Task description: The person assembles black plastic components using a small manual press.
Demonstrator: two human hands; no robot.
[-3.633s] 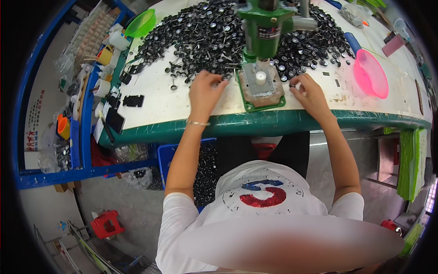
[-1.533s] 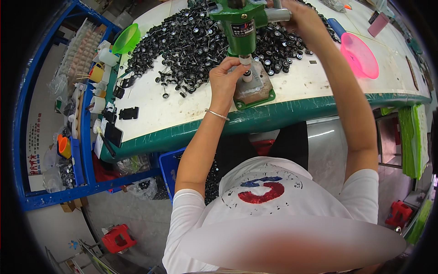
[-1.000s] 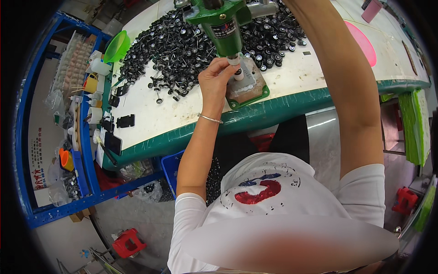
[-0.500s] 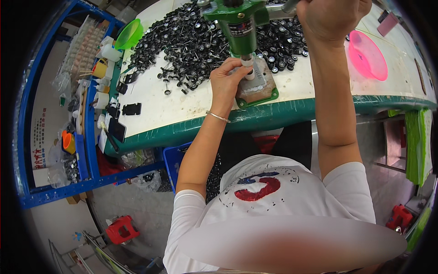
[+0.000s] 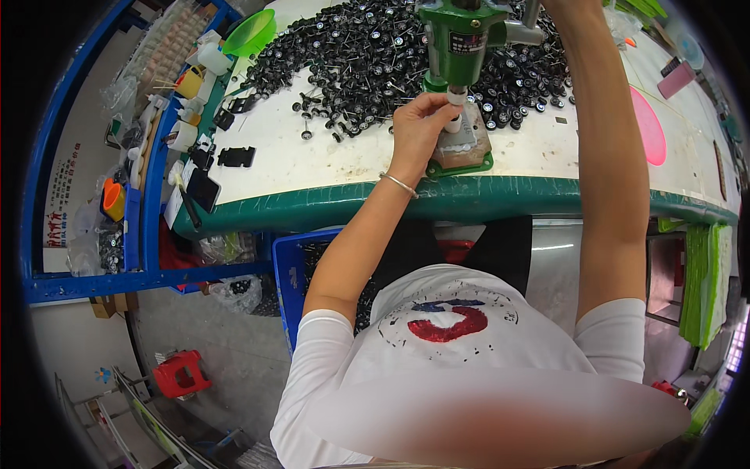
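Note:
A green hand press [image 5: 461, 55] stands near the table's front edge on a green-edged base [image 5: 461, 156]. Its white punch tip [image 5: 456, 97] is just above a short white post [image 5: 453, 125]. My left hand [image 5: 418, 129] has thumb and forefinger pinched at the gap between tip and post; whatever they hold is too small to make out. Up at the top edge, my right hand [image 5: 572, 5] is mostly cut off beside the press lever [image 5: 532, 14], its fingers out of sight. Behind the press spreads a large heap of small black round parts with metal pins [image 5: 351, 59].
A green bowl [image 5: 250, 33] sits at the far left, a pink bowl [image 5: 648, 129] beyond my right forearm. Black flat pieces [image 5: 236, 157] lie on the table's left. A blue bin [image 5: 287, 270] is below the table edge; a blue rack [image 5: 152, 195] stands at left.
The view has shifted, so the press appears farther right. My right hand, earlier seen on the lever, has gone up past the top edge. My left fingers stay at the punch.

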